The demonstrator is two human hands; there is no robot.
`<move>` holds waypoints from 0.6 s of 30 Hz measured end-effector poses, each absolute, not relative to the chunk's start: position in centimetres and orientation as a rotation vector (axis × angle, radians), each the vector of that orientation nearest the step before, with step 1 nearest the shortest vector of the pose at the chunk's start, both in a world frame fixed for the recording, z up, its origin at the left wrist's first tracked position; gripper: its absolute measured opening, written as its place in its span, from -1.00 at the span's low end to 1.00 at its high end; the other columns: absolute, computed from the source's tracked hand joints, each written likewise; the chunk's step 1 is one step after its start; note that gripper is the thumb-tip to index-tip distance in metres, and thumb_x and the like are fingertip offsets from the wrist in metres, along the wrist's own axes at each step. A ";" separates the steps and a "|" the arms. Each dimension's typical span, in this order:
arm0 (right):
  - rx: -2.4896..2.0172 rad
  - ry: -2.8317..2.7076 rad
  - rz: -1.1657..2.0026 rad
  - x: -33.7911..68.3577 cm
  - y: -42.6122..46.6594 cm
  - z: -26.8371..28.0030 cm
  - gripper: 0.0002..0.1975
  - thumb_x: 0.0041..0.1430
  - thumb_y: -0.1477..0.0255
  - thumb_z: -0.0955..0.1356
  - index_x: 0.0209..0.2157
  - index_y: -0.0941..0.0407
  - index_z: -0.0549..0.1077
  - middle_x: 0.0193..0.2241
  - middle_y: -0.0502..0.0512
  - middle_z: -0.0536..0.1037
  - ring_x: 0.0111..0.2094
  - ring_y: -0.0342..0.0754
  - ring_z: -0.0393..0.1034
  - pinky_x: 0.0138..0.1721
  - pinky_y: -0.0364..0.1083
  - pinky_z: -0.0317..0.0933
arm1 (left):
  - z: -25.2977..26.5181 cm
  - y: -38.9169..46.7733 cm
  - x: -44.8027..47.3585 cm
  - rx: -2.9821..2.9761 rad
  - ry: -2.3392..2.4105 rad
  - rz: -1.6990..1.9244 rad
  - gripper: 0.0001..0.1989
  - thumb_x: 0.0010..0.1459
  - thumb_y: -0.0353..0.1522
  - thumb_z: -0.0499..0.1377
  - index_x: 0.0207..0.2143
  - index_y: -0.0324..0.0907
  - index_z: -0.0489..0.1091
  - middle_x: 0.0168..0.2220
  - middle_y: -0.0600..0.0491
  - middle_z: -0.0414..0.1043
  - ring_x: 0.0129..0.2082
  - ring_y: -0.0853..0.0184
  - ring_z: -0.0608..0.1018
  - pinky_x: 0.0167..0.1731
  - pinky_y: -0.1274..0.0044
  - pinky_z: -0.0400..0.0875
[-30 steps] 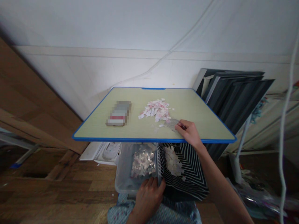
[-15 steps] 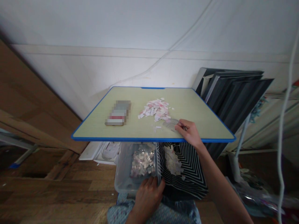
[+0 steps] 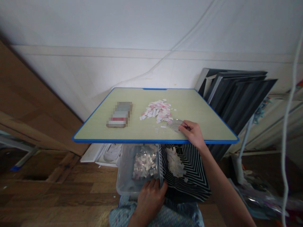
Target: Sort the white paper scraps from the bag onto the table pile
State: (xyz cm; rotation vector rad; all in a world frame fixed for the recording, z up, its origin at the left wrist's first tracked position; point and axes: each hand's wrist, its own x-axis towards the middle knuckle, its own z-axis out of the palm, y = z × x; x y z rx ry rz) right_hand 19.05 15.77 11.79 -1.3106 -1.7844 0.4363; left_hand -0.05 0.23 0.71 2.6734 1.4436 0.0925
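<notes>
Clear protractor (image 3: 174,125), right of frame centre, on counter (image 3: 132,134): pinched in closed fingers of right hand (image 3: 193,132). Paper slips (image 3: 158,111): pile, just above-left. Left hand (image 3: 151,196), lower centre: fingers curled over plastic bin (image 3: 123,181).

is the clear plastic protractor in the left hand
No, the right hand holds the clear, half-round plastic protractor, while the left hand is at the rim of the translucent plastic bin.

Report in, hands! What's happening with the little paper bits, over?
Right hand pinching clear protractor. Left hand at plastic tub's near rim. Paper pile on tabletop, beside protractor. One loose scrap left of protractor.
</notes>
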 end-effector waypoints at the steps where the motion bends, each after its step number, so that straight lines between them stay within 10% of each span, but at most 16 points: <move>1: -1.311 -1.774 0.446 19.1 15.7 11.8 -0.74 -0.04 0.39 0.24 -0.71 0.14 0.15 -0.72 -0.08 0.13 -0.63 -0.23 0.00 -0.57 -0.18 -0.09 | 0.7 0.2 -0.1 2.676 1.444 0.094 -0.62 0.01 -0.46 0.14 -0.07 -0.15 0.23 -0.30 -0.01 0.36 -0.31 0.21 0.41 -0.36 0.43 0.34; 18: -1.383 -1.789 0.467 20.9 15.1 11.7 -0.73 -0.07 0.36 0.25 -0.73 0.14 0.17 -0.73 -0.07 0.15 -0.65 -0.22 0.02 -0.60 -0.18 -0.09 | 0.8 0.2 -0.1 2.662 1.434 0.070 -0.59 0.01 -0.45 0.16 -0.04 -0.15 0.20 -0.28 -0.03 0.36 -0.29 0.21 0.41 -0.35 0.42 0.34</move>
